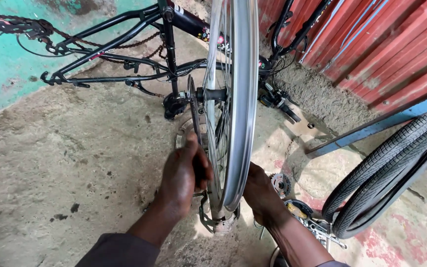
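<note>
Left hand (181, 175) had its grip closed on a tool at the bare wheel rim (238, 123); right hand's (260, 193) grip was hidden behind it. A slipping tool could likely nick spokes beside that grip.

A bare silver bicycle wheel rim (238, 99) stands upright, edge-on, spokes intact. Its black hub axle (213, 94) sticks out sideways, above the concrete floor (75, 148)
</note>
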